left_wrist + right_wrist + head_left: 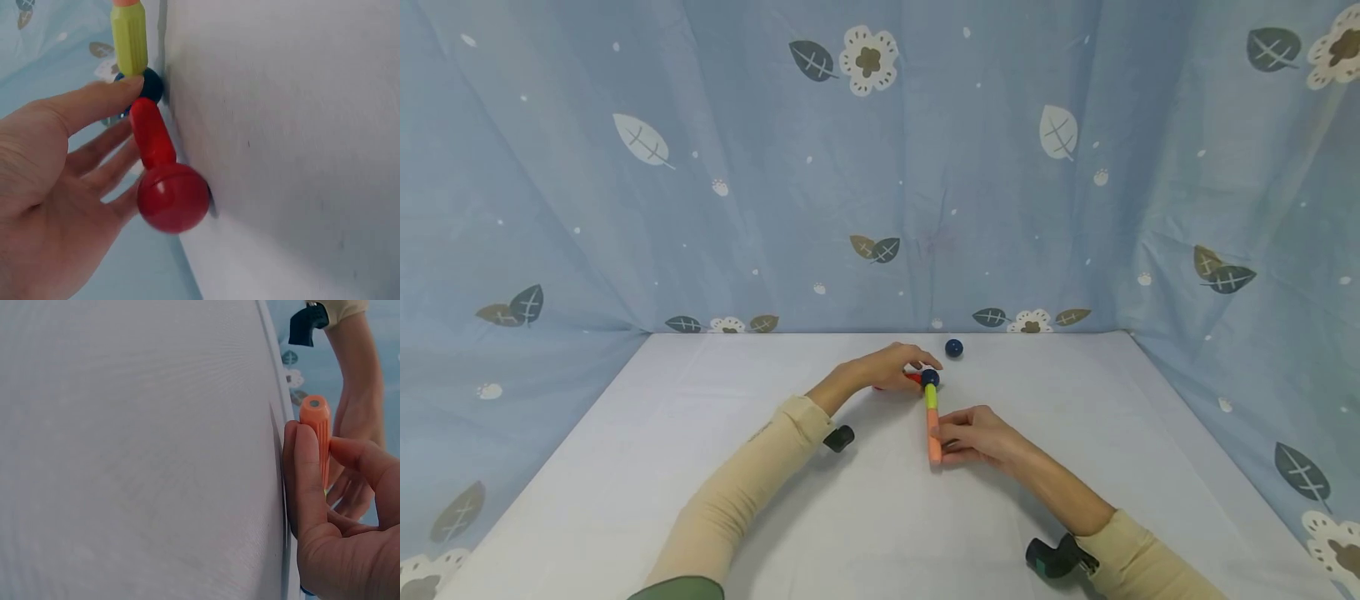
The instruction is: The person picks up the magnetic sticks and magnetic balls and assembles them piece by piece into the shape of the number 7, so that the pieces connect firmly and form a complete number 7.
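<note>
A dark blue ball (930,377) joins a yellow-green stick (931,397) and a red stick (152,134). At the red stick's other end is a red ball (173,199). My left hand (895,367) holds the blue ball, its thumb lying at the joint and its other fingers behind. In line with the yellow-green stick, toward me, runs an orange stick (934,437) with a small grey spot in its end face. My right hand (981,437) pinches this orange stick between thumb and fingers, low over the table.
A second dark blue ball (953,348) lies farther back on the white table (820,525), near its back edge. A blue patterned curtain (760,167) hangs behind and at both sides. Dark wrist devices (1056,557) are strapped to the sleeves.
</note>
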{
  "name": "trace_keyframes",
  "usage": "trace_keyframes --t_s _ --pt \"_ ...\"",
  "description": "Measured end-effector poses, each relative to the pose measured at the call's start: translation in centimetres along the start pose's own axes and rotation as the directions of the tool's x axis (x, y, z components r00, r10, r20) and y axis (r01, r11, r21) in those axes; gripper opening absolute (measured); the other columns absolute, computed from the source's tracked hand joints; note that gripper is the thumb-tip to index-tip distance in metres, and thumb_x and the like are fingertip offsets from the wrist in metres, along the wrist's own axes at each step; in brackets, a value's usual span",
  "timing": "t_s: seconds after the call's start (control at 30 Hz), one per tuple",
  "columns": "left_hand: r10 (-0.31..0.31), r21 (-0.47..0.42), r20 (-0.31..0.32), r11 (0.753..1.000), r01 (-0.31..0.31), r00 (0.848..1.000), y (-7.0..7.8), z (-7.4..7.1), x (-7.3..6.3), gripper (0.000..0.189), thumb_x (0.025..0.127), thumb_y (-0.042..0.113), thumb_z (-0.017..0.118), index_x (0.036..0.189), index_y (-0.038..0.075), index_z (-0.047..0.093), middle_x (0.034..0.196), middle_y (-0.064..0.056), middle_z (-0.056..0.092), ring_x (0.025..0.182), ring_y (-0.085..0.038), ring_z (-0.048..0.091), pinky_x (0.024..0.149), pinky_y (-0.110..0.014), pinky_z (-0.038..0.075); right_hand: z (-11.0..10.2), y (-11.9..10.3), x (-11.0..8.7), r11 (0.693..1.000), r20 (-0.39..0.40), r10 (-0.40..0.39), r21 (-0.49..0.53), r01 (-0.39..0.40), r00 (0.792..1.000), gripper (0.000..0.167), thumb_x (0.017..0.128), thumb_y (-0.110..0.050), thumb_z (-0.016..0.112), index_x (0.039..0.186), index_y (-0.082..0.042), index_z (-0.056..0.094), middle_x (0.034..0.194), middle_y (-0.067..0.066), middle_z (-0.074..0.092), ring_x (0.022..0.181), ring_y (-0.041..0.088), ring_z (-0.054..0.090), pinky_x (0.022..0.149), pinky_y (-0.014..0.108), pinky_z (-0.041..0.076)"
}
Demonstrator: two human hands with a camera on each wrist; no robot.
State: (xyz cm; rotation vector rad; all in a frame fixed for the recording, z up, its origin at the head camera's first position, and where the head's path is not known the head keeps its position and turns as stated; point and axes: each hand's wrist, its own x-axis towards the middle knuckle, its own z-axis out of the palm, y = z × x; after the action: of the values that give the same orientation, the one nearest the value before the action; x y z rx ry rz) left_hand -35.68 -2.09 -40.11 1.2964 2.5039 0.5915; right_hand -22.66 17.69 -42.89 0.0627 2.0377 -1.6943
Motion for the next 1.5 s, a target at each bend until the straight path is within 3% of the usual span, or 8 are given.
trace_keyframes --t_s 0.2,0.37,0.67,0.83,1.03,1.5 --pt "-0.087 0.004 -0.068 0.996 0.088 0.994 -0.4 -0.7 -1.3 0.044 0.09 0.013 0.071 0.133 0.012 0.061 0.132 -0.004 0.062 0.117 -0.023 0.06 0.1 -0.04 0.049 0.0 0.0 0.2 1.0 -0.018 0.009 0.007 -0.009 1.0 0.053 0.09 -0.019 0.069 0.131 0.011 0.052 0.106 0.016 0.068 0.085 0.017 0.07 0.076 0.03 0.06" --pt "-0.143 0.033 -0.1 0.989 0.147 0.985 -0.6 -1.1 -2.5 0.039 0.089 0.016 0.073 0.127 0.013 0.065 0.124 -0.003 0.066 0.113 -0.022 0.061 0.096 -0.035 0.052 0.1 -0.1 0.3 1.0 -0.039 0.019 0.01 -0.018 0.999 0.052 0.09 -0.019 0.07 0.13 0.009 0.054 0.107 0.017 0.069 0.085 0.018 0.07 0.077 0.031 0.06" --pt "-0.196 0.024 -0.094 0.98 0.199 0.976 -1.2 -1.9 -4.6 0.042 0.084 0.013 0.078 0.124 0.01 0.066 0.12 -0.006 0.068 0.107 -0.023 0.064 0.095 -0.036 0.052 -0.1 -0.5 0.4 1.0 -0.079 0.012 -0.016 -0.013 0.997 0.051 0.09 -0.022 0.071 0.13 0.005 0.055 0.107 0.016 0.068 0.085 0.017 0.069 0.077 0.032 0.06" --pt "-0.215 -0.011 -0.078 0.977 0.214 0.974 -1.7 -1.8 -4.6 0.04 0.084 0.008 0.076 0.124 0.01 0.067 0.114 -0.005 0.07 0.103 -0.02 0.065 0.093 -0.032 0.054 0.0 -0.6 0.9 0.999 -0.101 0.01 -0.03 -0.013 0.995 0.051 0.09 -0.021 0.072 0.131 0.004 0.055 0.109 0.016 0.068 0.086 0.017 0.069 0.077 0.032 0.06" --pt "-0.207 -0.025 -0.101 0.978 0.206 0.973 -2.3 -1.7 -4.4 0.037 0.085 0.005 0.074 0.121 0.01 0.068 0.111 -0.003 0.07 0.101 -0.019 0.066 0.091 -0.03 0.055 0.1 -0.7 1.5 0.998 -0.135 0.008 -0.06 -0.016 0.991 0.049 0.09 -0.019 0.072 0.131 0.003 0.057 0.109 0.015 0.068 0.085 0.016 0.07 0.075 0.031 0.06" --pt "-0.214 -0.053 -0.157 0.977 0.208 0.964 -3.0 -1.6 -4.0 0.032 0.086 0.006 0.074 0.118 0.006 0.069 0.114 -0.005 0.07 0.104 -0.02 0.065 0.094 -0.033 0.054 -0.4 -0.9 1.7 0.999 -0.06 -0.03 -0.014 0.03 0.998 0.05 0.09 -0.017 0.071 0.132 0.005 0.054 0.107 0.017 0.07 0.085 0.018 0.073 0.078 0.032 0.06"
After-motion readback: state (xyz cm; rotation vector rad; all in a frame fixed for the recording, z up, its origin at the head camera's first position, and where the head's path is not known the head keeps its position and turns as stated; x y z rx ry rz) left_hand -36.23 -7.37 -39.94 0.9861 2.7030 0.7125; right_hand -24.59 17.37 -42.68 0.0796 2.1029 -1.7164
